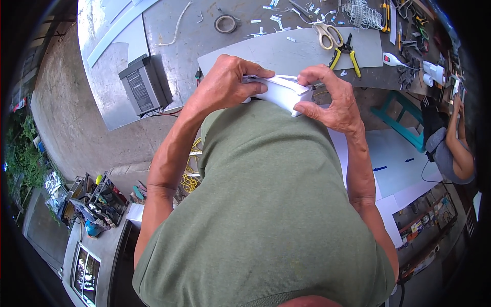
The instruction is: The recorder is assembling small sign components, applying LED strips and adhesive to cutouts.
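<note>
A white, box-like piece with a folded or raised flap along its top point(283, 94) is held close against my shirt, at the table's near edge. My left hand point(232, 84) pinches its left end, with the thumb on the near face and the fingers behind. At the right end, my right hand point(332, 97) spans the piece, index finger at the upper corner and thumb at the lower corner. The far side and underside of the piece are hidden.
Across the metal table point(179, 56) lie a battery-like grey box point(142, 84), a tape roll point(225, 23), scissors point(327, 36), yellow-handled pliers point(347, 53) and small white scraps. A green stool point(399, 120) stands to the right, near another person point(452, 153).
</note>
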### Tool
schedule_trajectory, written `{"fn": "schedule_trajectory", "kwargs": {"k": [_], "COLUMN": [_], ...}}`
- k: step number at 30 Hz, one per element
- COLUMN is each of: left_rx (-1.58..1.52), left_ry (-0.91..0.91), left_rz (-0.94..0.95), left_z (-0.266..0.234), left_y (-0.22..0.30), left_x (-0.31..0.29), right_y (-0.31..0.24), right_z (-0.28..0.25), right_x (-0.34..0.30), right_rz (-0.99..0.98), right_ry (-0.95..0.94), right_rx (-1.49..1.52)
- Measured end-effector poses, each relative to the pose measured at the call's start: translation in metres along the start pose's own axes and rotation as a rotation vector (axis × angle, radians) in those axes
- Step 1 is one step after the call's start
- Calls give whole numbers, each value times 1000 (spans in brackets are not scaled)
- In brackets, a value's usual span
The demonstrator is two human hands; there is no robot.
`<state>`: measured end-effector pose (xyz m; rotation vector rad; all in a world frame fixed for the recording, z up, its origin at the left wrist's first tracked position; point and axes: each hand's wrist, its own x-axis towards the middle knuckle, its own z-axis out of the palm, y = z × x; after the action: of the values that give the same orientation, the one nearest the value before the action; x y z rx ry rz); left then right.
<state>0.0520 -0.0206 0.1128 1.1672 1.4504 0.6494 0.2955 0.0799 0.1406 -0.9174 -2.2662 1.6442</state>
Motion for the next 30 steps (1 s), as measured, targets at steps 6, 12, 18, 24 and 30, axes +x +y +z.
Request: {"fn": "schedule_trajectory", "kwargs": {"k": [6,12,18,24,30], "left_rx": [-15,-1,-153,-186,-311], "left_ry": [-18,-39,22,103,188], "left_rz": [-7,98,109,-68,-34], "left_z": [-1,-4,-3,0,7], "left_y": [-1,-7,-14,-5,-16], "left_x": [0,-1,-6,-21,-33], "right_y": [-1,-6,3,-7,-9], "right_z": [10,8,10,6,11], "right_x": [5,12,16,27,31], "right_rz": [-182,-55,-193,-105,-92], "right_ry": [-75,-140,-98,-199,-227], "right_rx": [-194,-183,-99,-85,-86]}}
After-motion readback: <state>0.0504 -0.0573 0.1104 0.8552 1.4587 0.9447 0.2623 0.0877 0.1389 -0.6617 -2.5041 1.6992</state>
